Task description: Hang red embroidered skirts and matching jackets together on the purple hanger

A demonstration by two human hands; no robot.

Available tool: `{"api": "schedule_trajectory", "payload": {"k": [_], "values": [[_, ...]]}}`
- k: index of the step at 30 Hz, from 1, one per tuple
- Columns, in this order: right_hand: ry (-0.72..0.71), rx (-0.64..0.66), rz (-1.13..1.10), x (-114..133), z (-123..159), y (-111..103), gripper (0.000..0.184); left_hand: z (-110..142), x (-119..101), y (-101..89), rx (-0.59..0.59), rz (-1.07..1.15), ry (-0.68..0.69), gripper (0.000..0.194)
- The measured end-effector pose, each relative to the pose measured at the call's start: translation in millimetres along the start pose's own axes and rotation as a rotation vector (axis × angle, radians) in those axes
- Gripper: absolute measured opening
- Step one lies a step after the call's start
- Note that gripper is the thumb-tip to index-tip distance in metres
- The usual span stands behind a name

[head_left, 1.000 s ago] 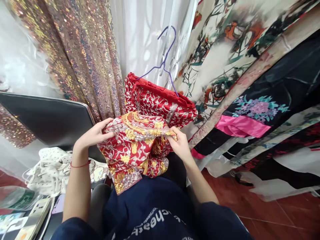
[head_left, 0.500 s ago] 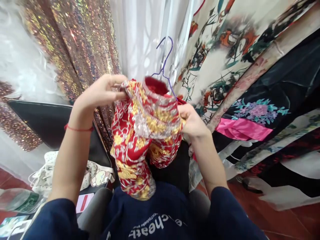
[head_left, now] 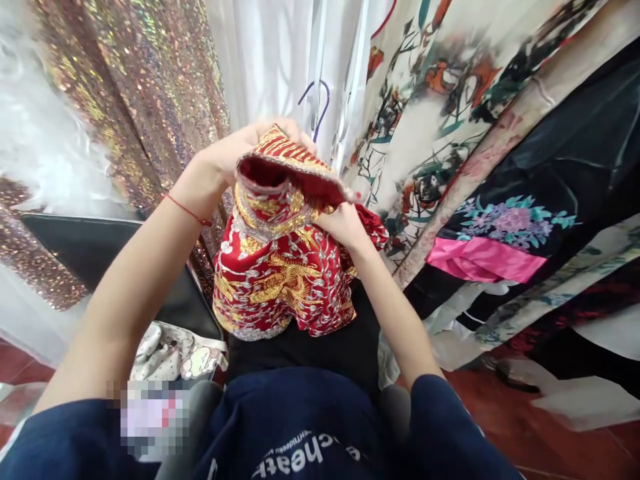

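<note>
A red embroidered garment (head_left: 285, 280) with gold and silver thread and a stiff collar-like band hangs in front of me over my lap. My left hand (head_left: 240, 148) grips it at the upper left, its fingers passing behind the raised, gold-striped flap. Closed on the cloth below that flap's edge, my right hand (head_left: 343, 225) has its fingertips partly hidden in the folds. Just behind the garment rises the hook of a purple hanger (head_left: 326, 110); the cloth covers its lower part.
A black chair (head_left: 90, 247) at left bears a spotted cloth bag (head_left: 163, 353). Sequinned fabric (head_left: 145, 80) and a white curtain (head_left: 265, 53) hang behind. On the right are floral garments (head_left: 415, 133) and a dark dress with a pink band (head_left: 485, 259).
The garment has been turned, so its band opening now faces left and a striped flap is raised. My left hand has moved right and up; my right hand has shifted left.
</note>
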State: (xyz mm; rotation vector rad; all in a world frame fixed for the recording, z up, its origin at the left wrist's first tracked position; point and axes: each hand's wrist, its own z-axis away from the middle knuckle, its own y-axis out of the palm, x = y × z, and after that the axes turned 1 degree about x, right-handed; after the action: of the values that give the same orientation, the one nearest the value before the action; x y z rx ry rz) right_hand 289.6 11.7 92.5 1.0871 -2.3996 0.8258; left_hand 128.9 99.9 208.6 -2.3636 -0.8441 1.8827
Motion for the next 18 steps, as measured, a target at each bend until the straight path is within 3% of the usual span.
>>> {"api": "schedule_trajectory", "payload": {"k": [2, 4, 5, 8, 10, 14, 16, 18], "values": [[0.007, -0.028, -0.073, -1.0, 1.1, -4.1, 0.033, -7.2, 20.6, -6.6, -0.077, 0.013, 0.009, 0.013], [0.052, -0.133, -0.068, -0.9, 4.0, -7.5, 0.030, -8.1, 43.1, -15.9, -0.180, 0.011, -0.026, 0.029], [0.078, -0.195, -0.055, -0.3, 5.7, -8.4, 0.032, -5.7, 52.4, -20.5, -0.162, 0.032, -0.033, 0.045], [0.134, -0.291, -0.039, 3.2, 9.4, -7.9, 0.033, 8.3, 64.3, -27.6, 0.119, 0.032, -0.024, 0.083], [0.140, -0.307, -0.044, 5.4, 9.6, -5.9, 0.034, 16.8, 59.3, -25.0, 0.215, -0.083, -0.041, 0.079], [0.116, -0.229, -0.104, 3.2, 12.9, -4.9, 0.039, 20.4, 41.4, -20.7, 0.018, -0.272, -0.031, 0.051], [0.136, -0.137, -0.155, -3.3, 21.9, -3.6, 0.060, 16.9, 39.2, -30.6, -0.071, -0.306, 0.001, 0.041], [0.213, -0.023, -0.187, -14.1, 36.1, 3.0, 0.095, 11.6, 44.5, -49.4, -0.163, -0.302, 0.015, 0.031]]}}
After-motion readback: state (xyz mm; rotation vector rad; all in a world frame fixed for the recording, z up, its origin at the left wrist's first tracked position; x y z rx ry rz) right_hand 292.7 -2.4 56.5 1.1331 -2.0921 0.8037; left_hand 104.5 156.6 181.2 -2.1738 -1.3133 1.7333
